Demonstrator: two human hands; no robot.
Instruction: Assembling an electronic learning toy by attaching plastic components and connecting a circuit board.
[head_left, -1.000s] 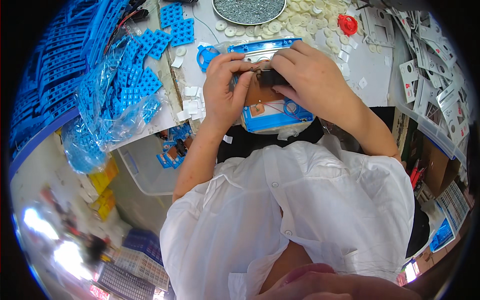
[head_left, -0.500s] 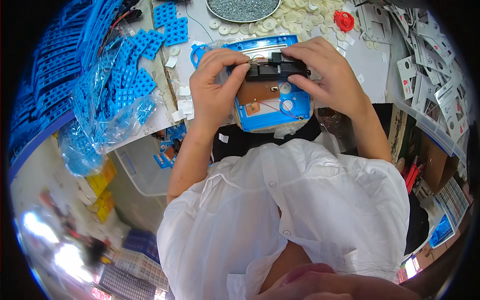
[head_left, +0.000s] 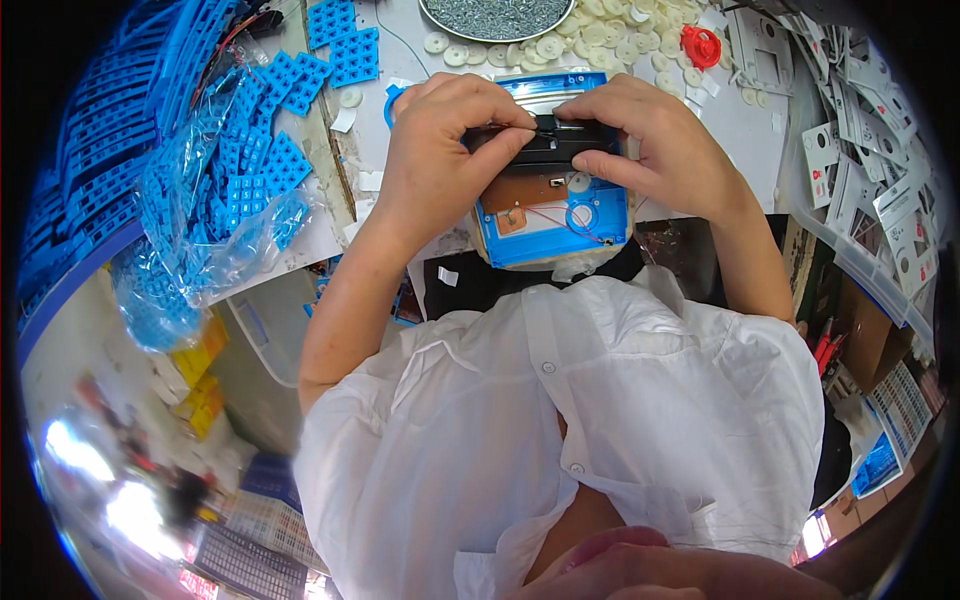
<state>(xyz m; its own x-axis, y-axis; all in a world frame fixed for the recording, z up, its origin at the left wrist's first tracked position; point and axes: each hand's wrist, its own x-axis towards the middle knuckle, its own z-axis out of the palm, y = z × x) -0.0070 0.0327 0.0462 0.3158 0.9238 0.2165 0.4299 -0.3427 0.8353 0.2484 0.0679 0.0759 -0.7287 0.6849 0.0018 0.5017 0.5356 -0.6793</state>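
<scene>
A long black plastic part (head_left: 555,160) lies across the upper half of an open blue casing (head_left: 560,246). Its left end is covered by my left hand (head_left: 437,145), whose thumb and forefinger pinch near the middle of its upper edge. At the other end, my right hand (head_left: 657,140) grips it with the thumb on the near side and the fingers on the far side. Below it, a brown circuit board (head_left: 514,192) shows in the casing. A small square board (head_left: 511,220) with thin red wires sits lower down. What the left fingertips press on is partly hidden.
Beyond the casing stand a round dish of small screws (head_left: 500,20) and many off-white plastic discs (head_left: 600,35), with a red plastic ring (head_left: 701,47) nearby. Blue keypads (head_left: 247,196) in a clear bag lie left. White printed panels (head_left: 905,225) fill a bin at right.
My left hand has slid right, from the black part's left end toward its middle. The right hand keeps its grip, its fingers slightly more inward.
</scene>
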